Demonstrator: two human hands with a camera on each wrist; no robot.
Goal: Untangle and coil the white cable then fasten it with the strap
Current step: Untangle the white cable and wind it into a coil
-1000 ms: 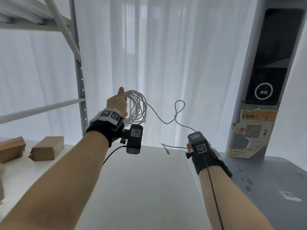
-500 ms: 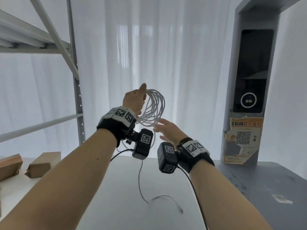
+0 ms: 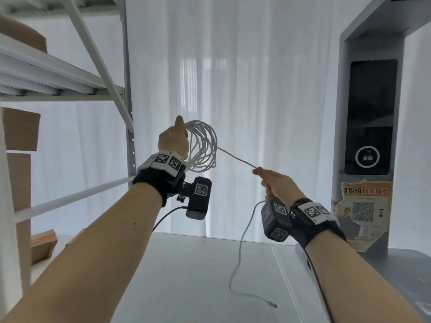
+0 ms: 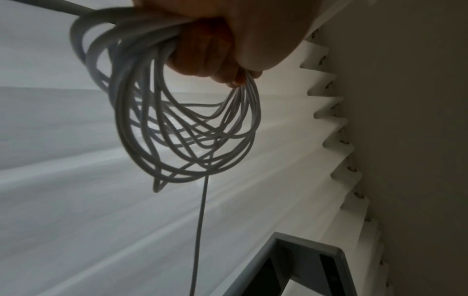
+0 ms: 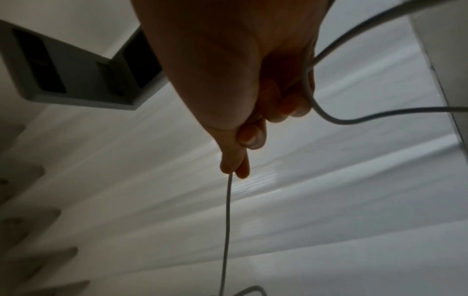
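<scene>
My left hand (image 3: pixel 173 142) is raised and grips a bundle of several loops of the white cable (image 3: pixel 203 148); in the left wrist view the coil (image 4: pixel 187 128) hangs below the curled fingers (image 4: pixel 207 54). A taut strand (image 3: pixel 235 158) runs from the coil to my right hand (image 3: pixel 271 180), which pinches it between thumb and forefinger (image 5: pixel 234 166). The loose tail (image 3: pixel 240 248) drops from that hand to the table, ending in a small plug (image 3: pixel 272 304). No strap is in view.
A white table (image 3: pixel 198 276) lies below the arms. A grey metal rack (image 3: pixel 127 89) with brown cardboard boxes (image 3: pixel 21 129) stands at the left. A grey cabinet (image 3: pixel 370 113) with a dark screen and a QR poster is at the right. White curtains hang behind.
My right hand, open near the coil half a second ago, has closed on the cable and pulled right, drawing a strand taut. The left hand stays raised with the coil.
</scene>
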